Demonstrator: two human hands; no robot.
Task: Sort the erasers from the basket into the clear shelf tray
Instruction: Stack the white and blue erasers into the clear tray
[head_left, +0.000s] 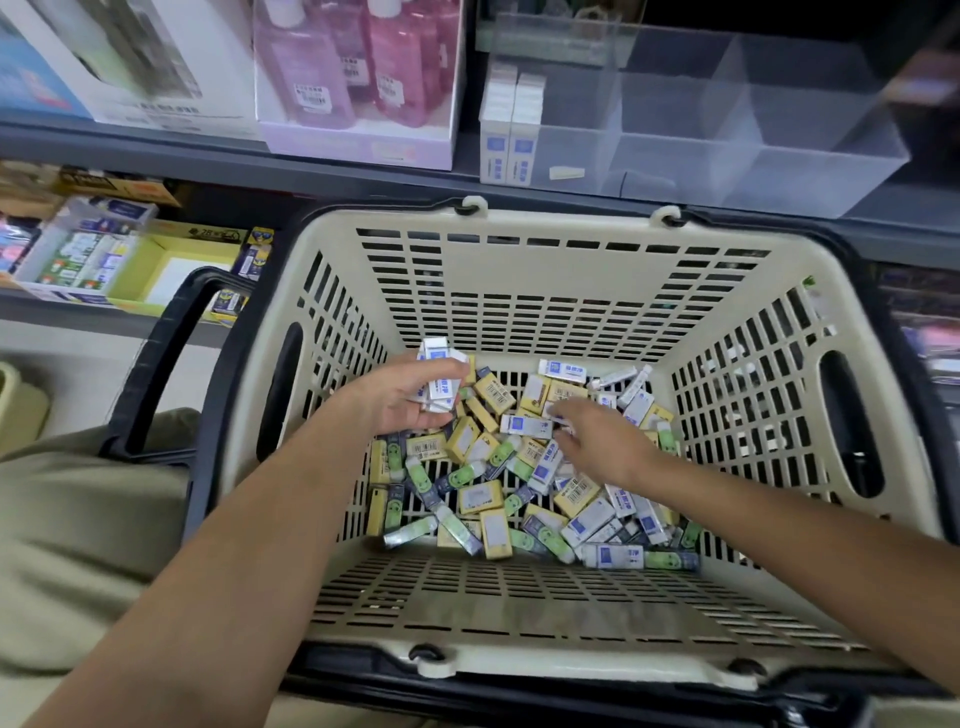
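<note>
— What is held over the basket (519, 228)?
— Several white erasers (441, 387) are gripped in the left hand (405, 397). The right hand (597, 439) is held loosely spread above the heap (493, 499) on the basket's floor.
— And the clear tray (727, 130)?
— It is set beyond the basket's far rim.

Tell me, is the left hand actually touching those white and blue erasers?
Touching. The head view shows the left hand curled round a bunch of white and blue erasers, held above the pile.
</note>
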